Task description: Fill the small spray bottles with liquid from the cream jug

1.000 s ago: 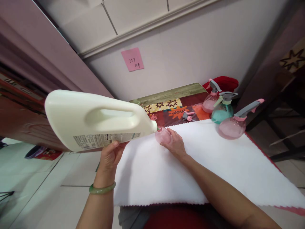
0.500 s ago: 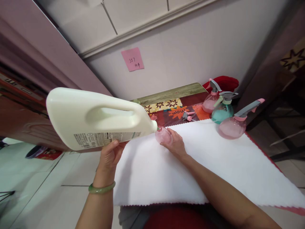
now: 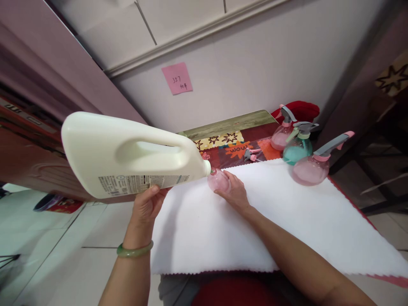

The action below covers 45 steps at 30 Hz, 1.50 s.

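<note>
My left hand [image 3: 149, 202] grips a big cream-white plastic jug [image 3: 95, 148] from below, near its printed label. The jug is tipped on its side, its uncapped mouth at the neck of a small round pink spray bottle [image 3: 219, 182]. Around the bottle's right side my right hand [image 3: 235, 191] is closed, tilting it slightly toward the jug. Any liquid passing between the two cannot be made out. A grey and pink spray head [image 3: 251, 155] lies on the patterned table cover just behind.
At the right stand two pink spray bottles [image 3: 310, 170] [image 3: 281, 137] and a green one [image 3: 298, 151] with heads on. A white cloth [image 3: 204, 238] covers the table's front. A red object [image 3: 304, 111] sits at the back, by the wall. A pink note [image 3: 177, 79] is stuck there.
The jug's base end has risen slightly, with my left hand moving up a little. My right hand and the small bottle stay almost where they were.
</note>
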Motion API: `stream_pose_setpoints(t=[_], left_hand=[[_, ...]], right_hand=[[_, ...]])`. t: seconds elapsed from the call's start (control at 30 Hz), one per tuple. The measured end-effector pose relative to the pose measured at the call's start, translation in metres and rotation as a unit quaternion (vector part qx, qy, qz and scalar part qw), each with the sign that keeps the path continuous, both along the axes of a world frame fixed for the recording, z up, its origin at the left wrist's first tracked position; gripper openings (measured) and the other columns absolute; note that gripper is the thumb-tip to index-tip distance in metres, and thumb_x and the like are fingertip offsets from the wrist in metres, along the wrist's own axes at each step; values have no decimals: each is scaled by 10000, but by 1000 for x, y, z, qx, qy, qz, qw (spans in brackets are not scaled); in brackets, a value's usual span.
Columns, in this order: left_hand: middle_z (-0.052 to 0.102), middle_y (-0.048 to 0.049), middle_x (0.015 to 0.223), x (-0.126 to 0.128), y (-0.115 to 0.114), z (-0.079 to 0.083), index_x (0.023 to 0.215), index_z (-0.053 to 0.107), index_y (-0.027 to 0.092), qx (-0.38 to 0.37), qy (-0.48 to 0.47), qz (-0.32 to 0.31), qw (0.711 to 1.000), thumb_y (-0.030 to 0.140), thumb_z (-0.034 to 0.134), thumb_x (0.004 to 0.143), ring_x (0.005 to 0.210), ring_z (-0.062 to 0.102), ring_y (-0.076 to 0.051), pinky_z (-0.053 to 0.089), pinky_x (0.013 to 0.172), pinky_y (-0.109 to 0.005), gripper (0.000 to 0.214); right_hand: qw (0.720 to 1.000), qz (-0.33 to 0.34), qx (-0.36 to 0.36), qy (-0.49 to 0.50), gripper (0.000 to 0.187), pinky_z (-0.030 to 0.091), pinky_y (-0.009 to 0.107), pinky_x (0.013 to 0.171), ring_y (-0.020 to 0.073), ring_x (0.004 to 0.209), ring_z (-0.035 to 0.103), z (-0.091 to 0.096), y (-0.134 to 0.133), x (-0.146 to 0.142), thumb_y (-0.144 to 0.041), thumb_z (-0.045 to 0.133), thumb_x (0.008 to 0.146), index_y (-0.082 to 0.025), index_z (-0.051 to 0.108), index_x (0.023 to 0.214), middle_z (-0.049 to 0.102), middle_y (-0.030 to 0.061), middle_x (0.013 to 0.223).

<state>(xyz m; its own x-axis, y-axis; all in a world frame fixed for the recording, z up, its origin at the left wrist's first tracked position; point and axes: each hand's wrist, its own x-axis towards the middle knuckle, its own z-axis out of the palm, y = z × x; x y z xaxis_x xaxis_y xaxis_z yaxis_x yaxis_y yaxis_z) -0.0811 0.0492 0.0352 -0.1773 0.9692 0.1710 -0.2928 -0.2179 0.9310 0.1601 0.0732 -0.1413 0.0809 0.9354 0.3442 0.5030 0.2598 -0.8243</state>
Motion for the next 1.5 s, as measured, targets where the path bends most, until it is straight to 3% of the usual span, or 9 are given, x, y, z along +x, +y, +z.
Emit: stream_pose_setpoints(t=[0.23, 0.5, 0.77, 1.5], left_hand=[[702, -2, 1331, 1, 0, 1, 1290, 641, 442, 7, 0, -1, 1000, 210, 901, 596, 1295, 601, -351, 615, 929, -469, 777], [724, -17, 1289, 5, 4, 9, 1285, 651, 394, -6, 4, -17, 1000, 221, 909, 593, 1349, 551, -361, 514, 1071, -544, 759], [721, -7, 1295, 3, 5, 11, 1258, 674, 396, 3, 7, -18, 1000, 179, 867, 633, 1332, 567, -357, 526, 1058, -548, 689], [726, 10, 1289, 7, 6, 20, 1294, 643, 414, -2, 35, -28, 999, 190, 859, 641, 1305, 593, -329, 587, 976, -443, 724]], right_hand=[[1000, 4, -5, 4, 759, 448, 513, 1099, 328, 1259, 612, 1, 0, 1, -429, 815, 743, -231, 513, 1410, 636, 121, 1397], [1000, 0, 1, -9, 751, 454, 498, 1093, 318, 1262, 614, 1, 0, 0, -440, 801, 759, -242, 506, 1420, 635, 121, 1399], [1000, 4, -7, 1, 759, 445, 520, 1092, 337, 1259, 612, 2, 1, 0, -444, 811, 750, -228, 514, 1413, 634, 134, 1401], [1000, 6, -3, -2, 756, 454, 504, 1089, 331, 1263, 609, 2, 1, 1, -451, 809, 758, -222, 512, 1415, 635, 131, 1398]])
